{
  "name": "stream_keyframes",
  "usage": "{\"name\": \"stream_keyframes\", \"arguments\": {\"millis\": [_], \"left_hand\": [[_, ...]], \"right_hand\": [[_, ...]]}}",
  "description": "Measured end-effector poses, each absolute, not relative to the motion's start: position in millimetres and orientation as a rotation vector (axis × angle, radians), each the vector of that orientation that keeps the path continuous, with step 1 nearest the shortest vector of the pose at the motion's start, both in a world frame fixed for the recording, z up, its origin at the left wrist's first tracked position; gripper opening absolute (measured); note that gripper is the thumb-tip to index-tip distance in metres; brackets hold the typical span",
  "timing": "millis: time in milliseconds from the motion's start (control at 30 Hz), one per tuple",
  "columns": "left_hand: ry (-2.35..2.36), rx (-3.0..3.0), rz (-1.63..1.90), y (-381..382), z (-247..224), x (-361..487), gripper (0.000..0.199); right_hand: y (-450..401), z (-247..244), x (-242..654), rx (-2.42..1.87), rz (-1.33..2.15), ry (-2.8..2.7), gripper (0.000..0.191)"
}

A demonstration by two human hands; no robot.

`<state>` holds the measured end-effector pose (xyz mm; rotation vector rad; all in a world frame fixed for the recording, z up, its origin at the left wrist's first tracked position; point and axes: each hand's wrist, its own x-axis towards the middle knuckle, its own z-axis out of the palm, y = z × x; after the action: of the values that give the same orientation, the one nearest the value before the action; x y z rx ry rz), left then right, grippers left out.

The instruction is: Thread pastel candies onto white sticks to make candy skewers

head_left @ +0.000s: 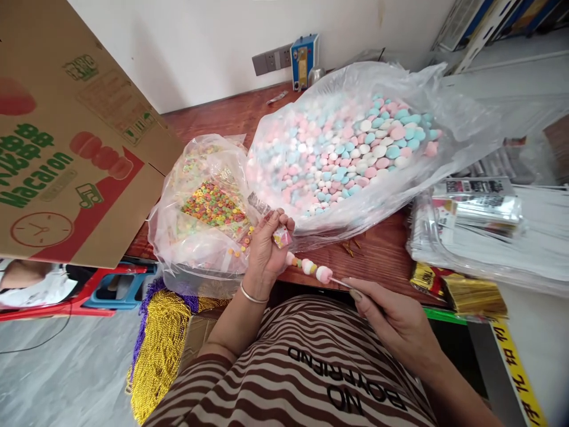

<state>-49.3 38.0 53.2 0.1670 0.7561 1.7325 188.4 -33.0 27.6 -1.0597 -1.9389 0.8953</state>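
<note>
A thin white stick (341, 282) carries pink-and-white candies (323, 274) with small orange and yellow pieces between them. My right hand (384, 314) pinches its bare lower end, thumb against fingers. Fingers curled, my left hand (269, 246) is closed on a small clear wrapper (283, 236) with pink and yellow bits inside, beside the skewer's upper end. Left of that hand lies an open plastic bag of small colourful rings (216, 204). Behind both hands a large clear bag holds pink, blue and white round candies (351, 154).
A cardboard box (66, 136) stands at the left. White sticks in plastic (533, 231), a silvery packet (484, 204) and gold ties (475, 296) lie at the right. A blue device (304, 62) stands by the wall. Gold bead strings (162, 344) hang below the table's edge.
</note>
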Motion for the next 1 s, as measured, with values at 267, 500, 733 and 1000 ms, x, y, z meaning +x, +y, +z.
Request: {"name": "stream_keyframes", "arguments": {"millis": [267, 500, 733, 1000], "left_hand": [[0.682, 0.047, 1.711, 42, 55, -59, 0.030], [0.766, 0.052, 1.692, 45, 59, -56, 0.023], [0.762, 0.267, 1.641, 40, 55, -30, 0.028], [0.892, 0.486, 1.592, 31, 40, -8, 0.034]], "right_hand": [[-33, 3, 183, -1.002, 1.308, -1.044, 0.014], [-28, 0, 158, -0.798, 2.043, -1.075, 0.020], [5, 23, 115, -0.733, 1.794, -0.689, 0.023], [28, 15, 98, -0.937, 1.626, -0.816, 0.036]]}}
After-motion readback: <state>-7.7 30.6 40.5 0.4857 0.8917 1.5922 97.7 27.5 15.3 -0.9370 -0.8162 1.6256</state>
